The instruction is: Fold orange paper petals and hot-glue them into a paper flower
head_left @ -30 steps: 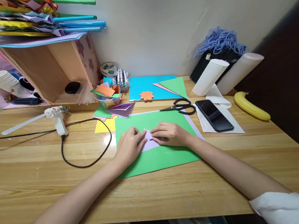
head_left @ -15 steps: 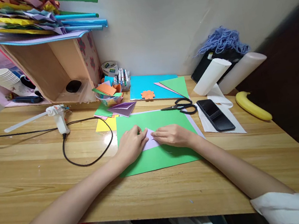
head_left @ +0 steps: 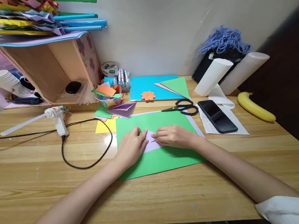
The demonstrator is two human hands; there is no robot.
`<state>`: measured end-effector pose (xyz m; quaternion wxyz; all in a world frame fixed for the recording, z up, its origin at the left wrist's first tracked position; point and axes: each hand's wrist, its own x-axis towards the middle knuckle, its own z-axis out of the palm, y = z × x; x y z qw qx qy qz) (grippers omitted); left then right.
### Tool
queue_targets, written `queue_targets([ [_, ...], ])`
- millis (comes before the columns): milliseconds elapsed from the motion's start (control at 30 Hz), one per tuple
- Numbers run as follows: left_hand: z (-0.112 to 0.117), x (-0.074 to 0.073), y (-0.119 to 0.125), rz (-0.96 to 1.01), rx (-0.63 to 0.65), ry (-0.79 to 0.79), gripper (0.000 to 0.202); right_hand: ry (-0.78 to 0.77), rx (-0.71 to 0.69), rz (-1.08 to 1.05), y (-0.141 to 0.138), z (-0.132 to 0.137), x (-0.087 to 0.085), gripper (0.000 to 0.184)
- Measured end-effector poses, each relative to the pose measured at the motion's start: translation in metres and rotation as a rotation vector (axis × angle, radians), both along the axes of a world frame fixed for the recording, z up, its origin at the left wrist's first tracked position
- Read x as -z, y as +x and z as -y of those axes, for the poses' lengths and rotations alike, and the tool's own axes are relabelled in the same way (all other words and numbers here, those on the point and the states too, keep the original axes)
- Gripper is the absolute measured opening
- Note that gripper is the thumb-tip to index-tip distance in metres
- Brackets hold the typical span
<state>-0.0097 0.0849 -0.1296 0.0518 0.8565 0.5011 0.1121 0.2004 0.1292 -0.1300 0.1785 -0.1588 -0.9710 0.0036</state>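
Note:
A small folded piece of light purple paper (head_left: 152, 145) lies on a green sheet of paper (head_left: 162, 162). My left hand (head_left: 132, 144) grips its left side, thumb and fingertips closed on the edge. From the other side my right hand (head_left: 173, 136) pinches the same piece, fingers together near its middle, where a small dark slit or crease shows. Both palms hide part of the purple paper. Black-handled scissors (head_left: 183, 107) lie across the green sheet's far edge, just beyond my right hand.
Left stands a white glue gun (head_left: 58, 121) with a looping black cord. A folded purple paper (head_left: 123, 110) and a tub of paper scraps (head_left: 108, 97) sit behind. An orange paper flower (head_left: 148, 95) rests on blue card (head_left: 134, 86). Right are a phone (head_left: 217, 116) and a banana (head_left: 256, 107).
The view has shifted very slightly. Both hands stay on the purple paper in nearly the same pose, with no clear movement of the paper.

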Motion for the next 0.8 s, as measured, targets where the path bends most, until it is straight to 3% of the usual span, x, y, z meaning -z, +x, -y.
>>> queue_targets([
  [100,0.000,-0.002,0.000,0.016,-0.004,-0.014,0.035,0.051,-0.050,0.058,0.000,-0.001,-0.002,0.024],
  [200,0.000,-0.005,0.000,0.010,-0.007,-0.020,0.034,-0.035,-0.052,0.009,0.001,-0.001,-0.005,0.022],
  [367,0.001,-0.006,-0.001,0.117,-0.036,-0.059,0.032,-0.487,0.067,-0.249,-0.001,0.000,-0.003,0.011],
  [467,0.001,-0.003,-0.002,0.320,-0.113,-0.149,0.035,-0.692,0.291,-0.405,-0.006,0.001,0.005,0.013],
  [567,-0.001,0.000,-0.002,0.470,-0.189,-0.227,0.038,-0.736,0.454,-0.437,-0.012,0.002,0.012,0.030],
  [667,-0.003,0.002,-0.002,0.549,-0.202,-0.294,0.033,-0.744,0.482,-0.422,-0.016,0.004,0.013,0.037],
  [800,-0.003,0.001,-0.001,0.577,-0.136,-0.281,0.015,-0.685,0.447,-0.445,-0.018,0.009,0.009,0.012],
])
